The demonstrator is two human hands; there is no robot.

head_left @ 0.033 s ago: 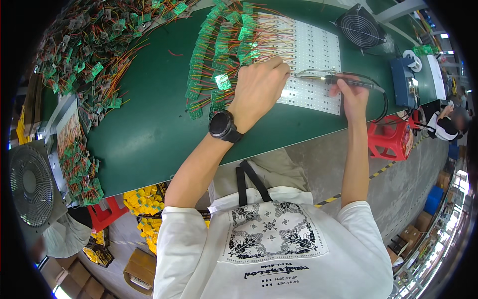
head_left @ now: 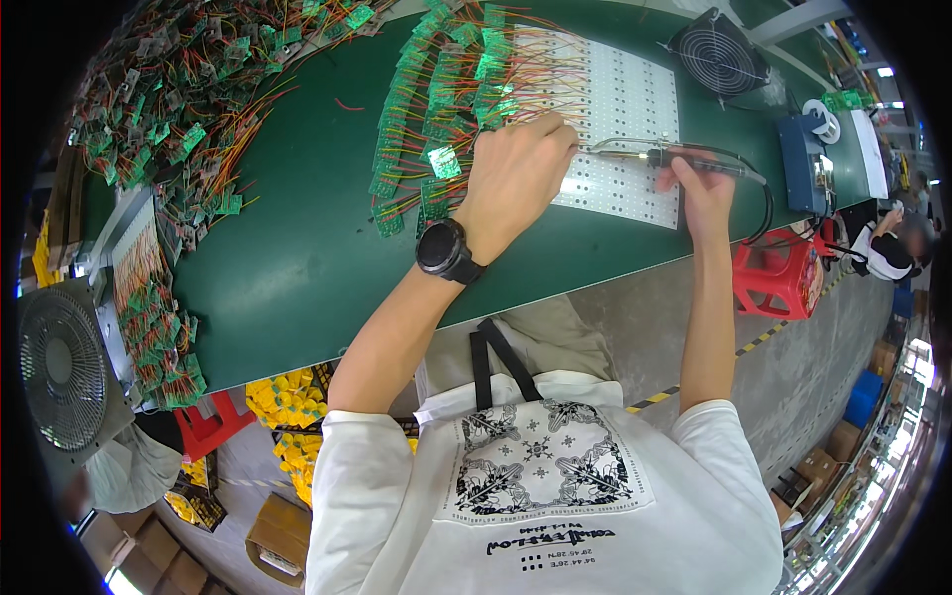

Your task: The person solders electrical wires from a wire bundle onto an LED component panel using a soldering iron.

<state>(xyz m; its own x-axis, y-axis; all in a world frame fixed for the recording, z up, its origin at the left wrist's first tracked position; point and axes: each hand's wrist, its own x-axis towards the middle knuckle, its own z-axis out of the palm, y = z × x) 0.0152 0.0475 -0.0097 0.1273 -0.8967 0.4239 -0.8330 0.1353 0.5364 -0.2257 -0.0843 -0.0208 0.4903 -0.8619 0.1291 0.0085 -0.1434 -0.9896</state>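
My right hand [head_left: 700, 188] is closed around the dark handle of a soldering iron [head_left: 706, 164]. Its metal tip, with a thin curved tube beside it, points left to the fingertips of my left hand [head_left: 521, 169]. That hand is bent over the left edge of a white perforated board [head_left: 635, 129], its fingers drawn together; what they pinch is hidden. Small green circuit boards [head_left: 399, 119] lie in rows to the left, their red and yellow wires reaching onto the perforated board. One shiny circuit board [head_left: 443, 163] is beside my left wrist.
A large heap of wired circuit boards [head_left: 188, 89] covers the green table's [head_left: 288, 288] far left. At the back right stand a black fan [head_left: 718, 55], a blue box-shaped unit [head_left: 801, 164] and a solder spool [head_left: 821, 121]. A red stool [head_left: 775, 273] stands beyond the table's edge.
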